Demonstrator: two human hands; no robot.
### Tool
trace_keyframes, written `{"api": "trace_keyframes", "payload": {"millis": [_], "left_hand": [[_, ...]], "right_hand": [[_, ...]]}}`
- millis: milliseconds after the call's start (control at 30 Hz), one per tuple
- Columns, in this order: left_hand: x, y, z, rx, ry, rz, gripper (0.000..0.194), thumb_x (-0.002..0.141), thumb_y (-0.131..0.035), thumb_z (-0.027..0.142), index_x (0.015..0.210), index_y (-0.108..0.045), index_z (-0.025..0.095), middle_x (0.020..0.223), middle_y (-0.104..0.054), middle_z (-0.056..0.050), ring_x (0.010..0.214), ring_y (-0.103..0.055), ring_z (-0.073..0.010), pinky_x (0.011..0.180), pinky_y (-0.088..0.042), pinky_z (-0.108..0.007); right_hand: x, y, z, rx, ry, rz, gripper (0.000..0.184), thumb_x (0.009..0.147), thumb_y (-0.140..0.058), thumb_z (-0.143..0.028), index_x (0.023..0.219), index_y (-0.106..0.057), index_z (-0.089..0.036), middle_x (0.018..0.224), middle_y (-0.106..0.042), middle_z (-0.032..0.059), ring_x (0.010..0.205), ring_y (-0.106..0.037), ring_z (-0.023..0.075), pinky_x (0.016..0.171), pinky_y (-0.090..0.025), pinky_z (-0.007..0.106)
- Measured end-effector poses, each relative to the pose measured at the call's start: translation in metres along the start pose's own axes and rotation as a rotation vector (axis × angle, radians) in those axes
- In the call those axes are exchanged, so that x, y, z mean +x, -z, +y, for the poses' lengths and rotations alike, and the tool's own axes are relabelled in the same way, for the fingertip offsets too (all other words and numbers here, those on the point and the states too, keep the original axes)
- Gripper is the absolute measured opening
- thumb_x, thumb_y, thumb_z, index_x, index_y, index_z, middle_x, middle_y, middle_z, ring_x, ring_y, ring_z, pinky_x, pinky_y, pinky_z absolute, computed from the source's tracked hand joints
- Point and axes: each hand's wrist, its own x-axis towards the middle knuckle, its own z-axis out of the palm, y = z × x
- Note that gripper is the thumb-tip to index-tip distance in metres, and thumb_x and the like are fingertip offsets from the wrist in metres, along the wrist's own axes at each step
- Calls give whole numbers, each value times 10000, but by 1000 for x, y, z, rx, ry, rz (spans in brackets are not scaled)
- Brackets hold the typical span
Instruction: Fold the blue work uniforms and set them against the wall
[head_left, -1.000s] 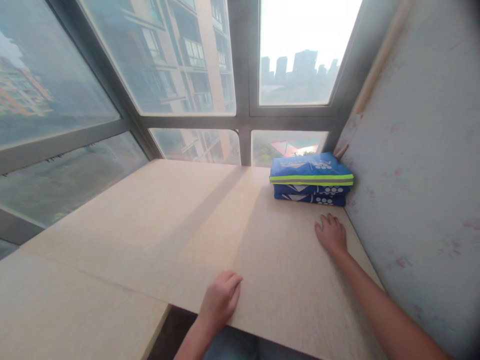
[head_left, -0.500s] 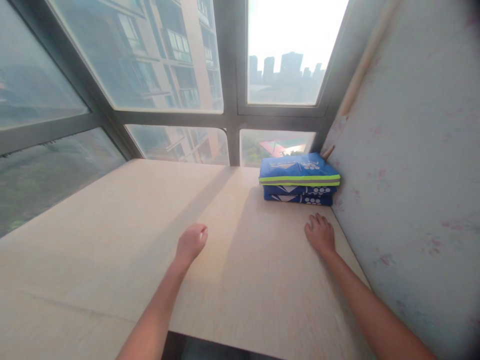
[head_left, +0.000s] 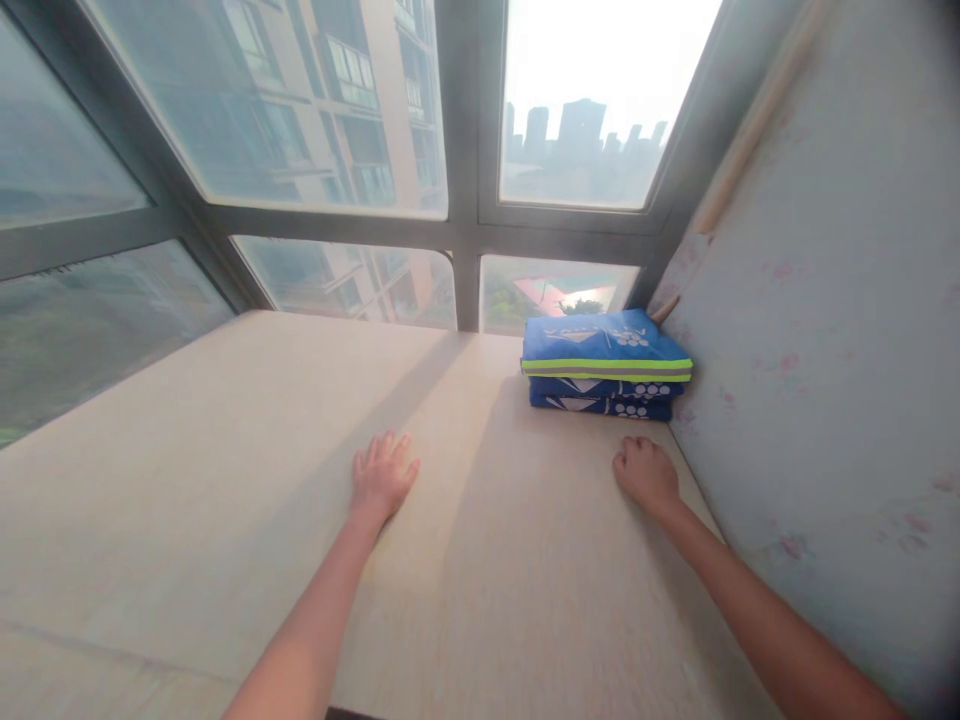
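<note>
Right hand (head_left: 646, 472) resting on board (head_left: 300, 400), fingers partly curled, palm hidden; any grip unclear. Blue folded stack (head_left: 606, 362) sitting just beyond it, lime-and-grey stripe showing, back side hidden. Left hand (head_left: 384, 478) lying spread, holding nothing visible; both forearms running out of frame.

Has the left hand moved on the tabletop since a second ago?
Yes: the left hand has moved forward, away from the near edge of the tabletop and toward the window frame.
</note>
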Motion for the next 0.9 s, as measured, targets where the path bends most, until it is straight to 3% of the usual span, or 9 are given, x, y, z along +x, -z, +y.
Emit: {"api": "trace_keyframes", "payload": {"millis": [67, 133, 233, 333, 400, 500, 633, 733, 900], "left_hand": [[1, 2, 1, -12, 13, 1, 544, 958, -407, 437, 1455, -504, 238, 1548, -429, -132, 1412, -380, -347, 1137, -271, -585], [0, 3, 2, -19, 16, 0, 546, 955, -414, 437, 1455, -505, 237, 1550, -428, -131, 1413, -378, -348, 1136, -269, -589], [0, 2, 2, -30, 14, -2, 547, 954, -418, 439, 1457, -501, 242, 1550, -430, -124, 1420, -369, -341, 1140, -266, -586], [1, -2, 0, -45, 19, 13, 540, 950, -426, 441, 1448, -509, 250, 1544, -442, -118, 1422, -369, -331, 1151, -253, -574], [2, -4, -2, -60, 24, 28, 535, 944, -438, 441, 1436, -524, 250, 1538, -450, -119, 1416, -379, -334, 1153, -248, -575], [3, -6, -3, -77, 27, 35, 533, 933, -457, 435, 1428, -532, 254, 1533, -457, -116, 1410, -387, -333, 1154, -248, -575], [3, -4, -2, -67, 31, 23, 535, 931, -463, 431, 1433, -525, 258, 1545, -443, -105, 1424, -366, -325, 1158, -245, -563], [3, -3, -1, -66, 29, 10, 544, 933, -456, 432, 1443, -514, 251, 1545, -441, -112, 1426, -364, -325, 1154, -250, -563], [1, -1, 0, -79, 30, 11, 543, 933, -455, 433, 1433, -527, 234, 1537, -448, -129, 1411, -378, -337, 1147, -248, -580]], "right_hand": [[29, 24, -7, 67, -21, -23, 314, 877, -480, -289, 1002, -751, -192, 911, -722, 158, 823, -669, 277, 711, -443, 351], [69, 53, -16, 173, -29, 138, 345, 905, -460, -330, 1096, -730, -232, 941, -739, 119, 814, -673, 264, 707, -450, 341], [143, 92, -32, 302, 53, 365, 400, 925, -423, -312, 1221, -664, -191, 1063, -733, 112, 936, -663, 263, 816, -471, 354], [206, 107, -45, 274, 190, 294, 472, 908, -491, -316, 1333, -583, -133, 1312, -631, 141, 1181, -566, 277, 985, -426, 387], [229, 99, -49, 221, 159, 218, 576, 912, -526, -380, 1418, -496, -105, 1464, -490, 181, 1296, -469, 305, 1043, -383, 427], [230, 70, -55, 147, 43, 98, 620, 949, -480, -480, 1471, -439, -149, 1502, -424, 199, 1311, -441, 338, 1045, -362, 495], [209, 37, -64, 33, 26, 25, 451, 1004, -376, -402, 1377, -562, -230, 1318, -590, 157, 1173, -547, 298, 1010, -376, 457], [202, 32, -67, 19, -5, 54, 424, 1014, -325, -314, 1249, -655, -191, 1181, -645, 157, 1038, -602, 263, 904, -420, 367], [194, 40, -67, 5, -47, 132, 446, 1013, -288, -231, 1087, -709, -103, 1088, -658, 183, 971, -602, 250, 811, -399, 323]]}}
